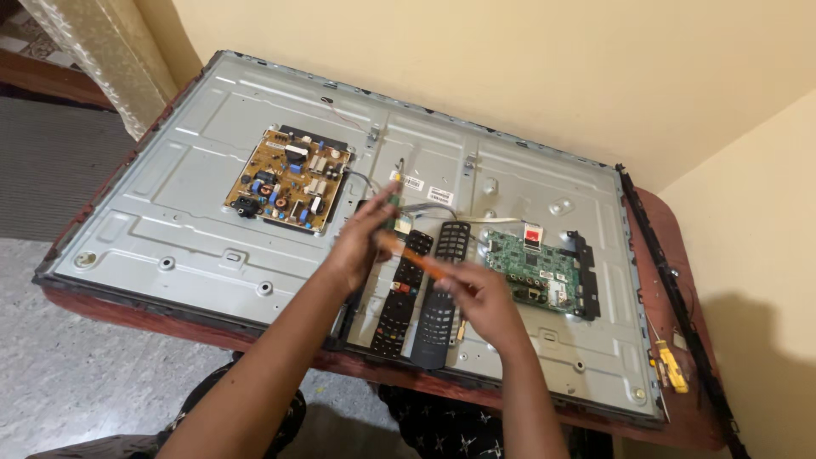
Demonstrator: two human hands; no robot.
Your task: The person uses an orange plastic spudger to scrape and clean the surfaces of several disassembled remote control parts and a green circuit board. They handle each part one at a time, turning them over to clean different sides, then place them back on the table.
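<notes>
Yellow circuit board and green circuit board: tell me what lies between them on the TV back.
In the head view, between the yellow circuit board and green circuit board lie two black remote controls, with both hands above them holding an orange tool.

Remotes (421, 293) crowd centre; left panel (170, 221) seemingly open

Warm, even indoor light fills the view, bright enough to read detail across the television back panel (255, 170). The bare metal takes a soft sheen, strongest along the pressed ribs toward the panel's upper left corner, with no harsh glare. A dark, soft-edged shadow falls on the cream wall (765, 340) to the right of the panel. The left hand (361, 242) and right hand (480, 297), above the panel's middle, are slightly smeared by motion. Straight panel edges bow a little toward the frame corners. Fine detail looks somewhat compressed.
</notes>
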